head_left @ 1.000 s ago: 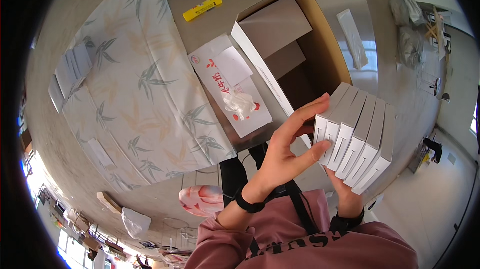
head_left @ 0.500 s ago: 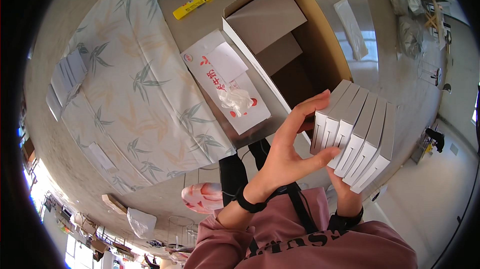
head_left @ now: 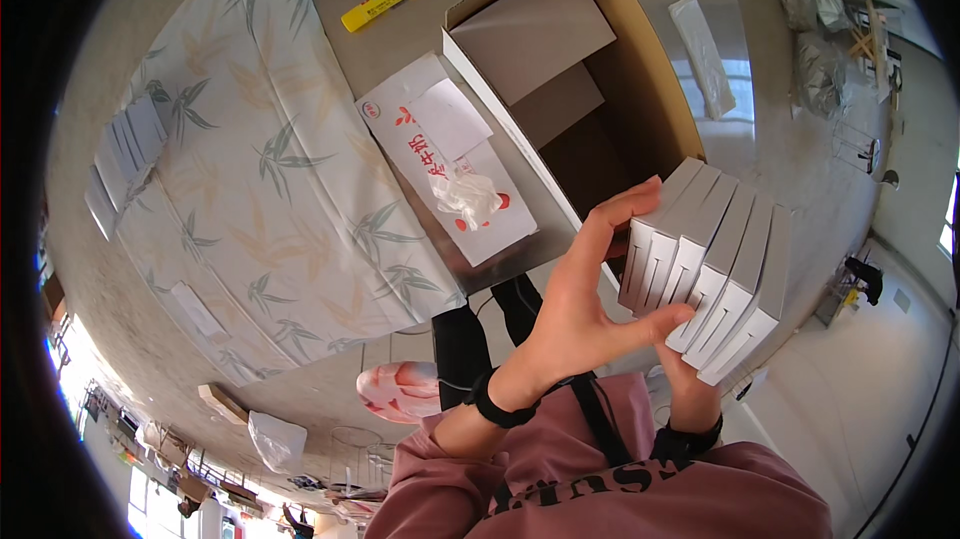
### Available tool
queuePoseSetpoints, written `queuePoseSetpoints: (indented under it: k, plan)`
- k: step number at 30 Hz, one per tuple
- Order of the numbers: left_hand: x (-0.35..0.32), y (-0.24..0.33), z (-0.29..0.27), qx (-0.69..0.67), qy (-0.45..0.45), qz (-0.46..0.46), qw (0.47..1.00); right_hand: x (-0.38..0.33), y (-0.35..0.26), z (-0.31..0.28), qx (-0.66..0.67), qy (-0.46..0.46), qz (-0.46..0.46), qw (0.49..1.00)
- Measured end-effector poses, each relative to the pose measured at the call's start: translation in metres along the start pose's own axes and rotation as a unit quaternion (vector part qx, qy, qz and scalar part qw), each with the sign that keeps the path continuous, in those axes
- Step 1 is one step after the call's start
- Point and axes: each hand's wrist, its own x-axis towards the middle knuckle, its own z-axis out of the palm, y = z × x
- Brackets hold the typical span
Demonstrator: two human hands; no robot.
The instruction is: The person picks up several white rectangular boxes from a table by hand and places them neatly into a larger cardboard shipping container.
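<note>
Left hand [head_left: 585, 309] pinched left part of white box row [head_left: 712, 249] — right hand [head_left: 688, 374] under row, mostly hidden, couldn't tell grip — open carton [head_left: 655, 64] stood near on bench [head_left: 372, 57].

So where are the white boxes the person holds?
In the head view, the white boxes are right of centre, in the left hand and the right hand, by the open carton.
</note>
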Motion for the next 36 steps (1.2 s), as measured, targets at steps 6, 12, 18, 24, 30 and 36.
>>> queuePoseSetpoints:
  k: [6, 12, 18, 24, 30, 36]
  plan:
    - [0.000, -0.003, 0.002, 0.030, 0.012, -0.002, 0.999, 0.001, 0.001, 0.000, -0.011, -0.004, -0.013, 1.000]
    - [0.001, 0.000, 0.002, 0.026, 0.007, -0.008, 1.000, 0.001, 0.001, 0.000, -0.010, -0.005, -0.028, 1.000]
    - [-0.001, -0.002, 0.007, 0.037, 0.022, 0.014, 0.999, 0.003, 0.007, 0.005, -0.066, -0.040, -0.044, 0.996]
    - [-0.004, -0.005, 0.007, 0.039, 0.016, 0.016, 0.999, -0.001, 0.011, 0.016, -0.152, 0.020, -0.046, 0.987]
    - [-0.012, -0.005, 0.021, 0.026, 0.010, 0.027, 0.999, 0.007, 0.012, 0.024, 0.058, -0.163, -0.036, 0.984]
    - [-0.019, 0.005, 0.031, 0.015, -0.003, 0.025, 1.000, 0.001, 0.029, 0.015, -0.076, 0.096, 0.078, 0.989]
